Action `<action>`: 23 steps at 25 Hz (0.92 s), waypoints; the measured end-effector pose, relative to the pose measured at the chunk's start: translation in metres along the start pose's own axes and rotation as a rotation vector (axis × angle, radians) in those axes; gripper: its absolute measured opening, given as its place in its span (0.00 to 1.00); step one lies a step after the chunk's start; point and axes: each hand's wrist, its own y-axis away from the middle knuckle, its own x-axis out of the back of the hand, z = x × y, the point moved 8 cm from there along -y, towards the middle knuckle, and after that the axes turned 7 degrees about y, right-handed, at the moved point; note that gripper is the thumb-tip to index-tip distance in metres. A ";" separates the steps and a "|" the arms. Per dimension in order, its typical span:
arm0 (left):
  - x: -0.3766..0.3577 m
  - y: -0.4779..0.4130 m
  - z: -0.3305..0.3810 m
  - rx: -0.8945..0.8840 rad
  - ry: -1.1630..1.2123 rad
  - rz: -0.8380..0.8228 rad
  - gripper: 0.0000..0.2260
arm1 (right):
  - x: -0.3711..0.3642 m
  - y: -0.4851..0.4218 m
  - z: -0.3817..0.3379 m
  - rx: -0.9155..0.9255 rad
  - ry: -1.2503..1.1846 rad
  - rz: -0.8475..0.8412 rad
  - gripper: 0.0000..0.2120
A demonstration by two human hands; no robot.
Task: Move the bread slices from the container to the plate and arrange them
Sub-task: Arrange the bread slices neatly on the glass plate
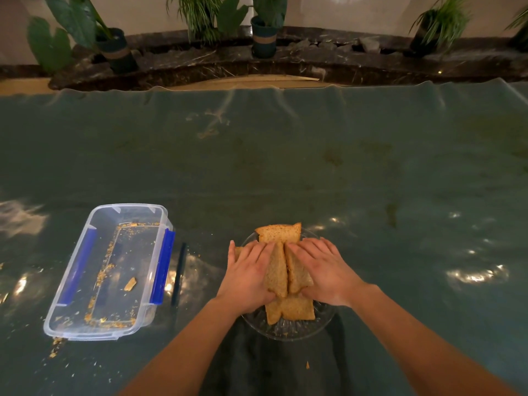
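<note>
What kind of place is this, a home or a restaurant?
Probably a home or lounge, though I cannot be sure: a table under a green cover, potted plants on a dark marble ledge, and a glass plate.

Just one head cam here, looking forward and down at the table [285, 167]. Wide angle, close over both hands.

We count one clear plastic container [108, 270] with two blue clips [162, 265], holding only crumbs and one small bread scrap [130, 283]. One glass plate [288, 328] carries the bread slices [279, 232]: we make out at least four, though two hands lie over them, the left hand [248, 277] and the right hand [321, 268], so the exact number is unclear. One dark pen [179, 274] lies beside the container. We see about five potted plants [264, 35] behind the table [285, 167].
</note>
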 end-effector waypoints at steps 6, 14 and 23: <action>0.013 0.021 -0.001 0.033 0.146 0.072 0.45 | 0.020 0.023 0.007 -0.151 -0.205 0.145 0.40; -0.025 0.092 0.012 0.332 0.518 0.124 0.09 | -0.016 0.091 -0.007 -0.604 -0.411 0.170 0.01; -0.029 0.089 0.018 0.384 0.607 0.112 0.11 | -0.035 0.085 -0.021 -0.677 -0.442 0.088 0.08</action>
